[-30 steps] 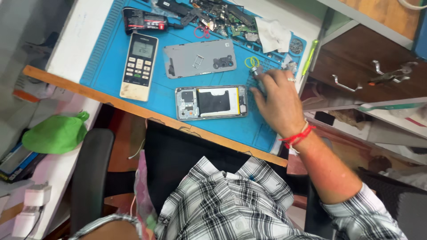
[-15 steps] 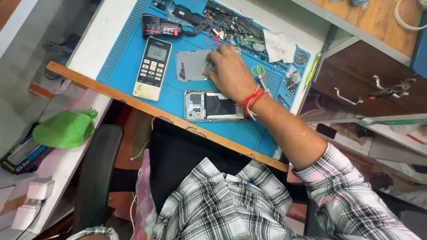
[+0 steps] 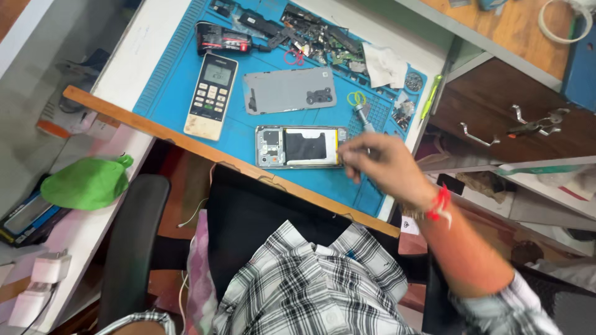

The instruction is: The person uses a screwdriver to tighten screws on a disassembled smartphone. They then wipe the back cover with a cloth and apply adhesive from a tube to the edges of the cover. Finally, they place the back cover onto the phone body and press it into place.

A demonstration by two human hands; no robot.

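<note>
— Where was the person's right hand (image 3: 382, 164) at that moment?

— It hovered over the right end of the opened phone (image 3: 301, 147), fingers drawn narrow, pinched together near the phone's right edge. Whether they gripped something small could not be told; the hand was blurred. A red thread sat on the wrist.

— And the left hand?

— It did not show in the view at all, so the right was the only hand near the work.

— How did the phone lie from that hand?

— Just to its left, touching or nearly so at the fingertips. The phone lay flat on the blue mat (image 3: 180, 80), insides up, long axis running left to right along the desk's wooden edge strip (image 3: 186, 139), which ran just on the person's side of it. The hand came at it from the right end, along that axis.

— What lay further out?

— The grey back cover (image 3: 288, 90) lay beyond the phone, roughly parallel to it. A white remote control (image 3: 212, 95) lay to the left, standing lengthwise away from the person. Loose parts and tools (image 3: 316, 34) crowded the far edge of the mat, and a green cloth (image 3: 87, 183) rested on the side shelf, well apart.

— What differed from half a second earlier?

— Then the hand lay further in, over the back cover and the phone's upper edge, covering part of the phone. It had since drawn back to the right end, leaving the cover and most of the phone bare.
</note>
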